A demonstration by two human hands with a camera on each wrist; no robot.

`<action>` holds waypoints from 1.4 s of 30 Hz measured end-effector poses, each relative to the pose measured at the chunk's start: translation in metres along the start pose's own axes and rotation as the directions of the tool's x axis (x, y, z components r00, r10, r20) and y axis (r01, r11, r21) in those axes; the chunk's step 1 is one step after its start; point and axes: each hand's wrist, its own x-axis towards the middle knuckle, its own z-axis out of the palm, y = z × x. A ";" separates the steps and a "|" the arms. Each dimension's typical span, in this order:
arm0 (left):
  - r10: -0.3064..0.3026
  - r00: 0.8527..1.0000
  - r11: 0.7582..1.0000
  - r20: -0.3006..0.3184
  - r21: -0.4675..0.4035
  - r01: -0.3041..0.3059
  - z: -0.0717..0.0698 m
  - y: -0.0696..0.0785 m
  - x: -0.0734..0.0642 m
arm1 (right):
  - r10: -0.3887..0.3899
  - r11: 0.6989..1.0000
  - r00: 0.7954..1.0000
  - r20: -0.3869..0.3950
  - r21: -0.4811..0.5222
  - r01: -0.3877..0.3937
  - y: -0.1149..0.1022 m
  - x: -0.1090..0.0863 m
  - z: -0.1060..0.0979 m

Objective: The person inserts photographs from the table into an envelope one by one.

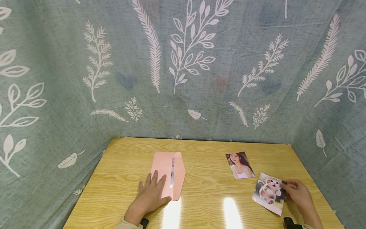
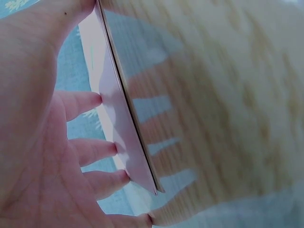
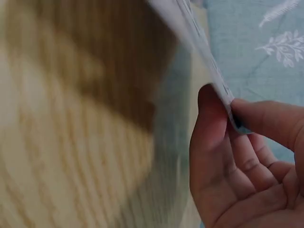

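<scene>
My left hand (image 1: 150, 195) rests with spread fingers on a pink envelope (image 1: 163, 162), left of the table's middle. The envelope's flap lies folded out to the right, and a strip of a picture (image 1: 172, 178) shows in its opening. In the left wrist view, fingertips touch the envelope (image 2: 116, 114). At the right, my right hand (image 1: 300, 194) pinches a kitten photo (image 1: 268, 192) by its right edge, between thumb and fingers. The right wrist view shows that photo (image 3: 202, 47) nearly edge-on, tilted up from the tabletop.
A portrait photo (image 1: 241, 165) of a person lies on the wooden table (image 1: 206, 178), just behind and left of the kitten photo. Leaf-patterned grey-green cloth (image 1: 200, 79) hangs behind the table and along both sides.
</scene>
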 end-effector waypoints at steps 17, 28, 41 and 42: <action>-0.001 1.000 1.000 0.000 0.002 0.001 0.001 -0.001 0.000 | -0.092 0.990 0.995 0.041 0.115 0.087 -0.036 -0.007 0.029; 0.000 1.000 1.000 -0.001 0.009 0.000 -0.001 0.000 0.000 | -0.212 0.964 0.974 0.084 0.182 0.194 -0.070 -0.003 0.068; -0.001 1.000 1.000 0.002 0.003 0.001 0.002 -0.002 0.002 | -0.242 0.940 0.961 0.135 0.279 0.197 -0.106 0.003 0.120; 0.000 1.000 1.000 0.003 0.001 0.000 0.001 -0.002 0.002 | -0.246 0.937 0.959 0.139 0.286 0.199 -0.109 0.003 0.124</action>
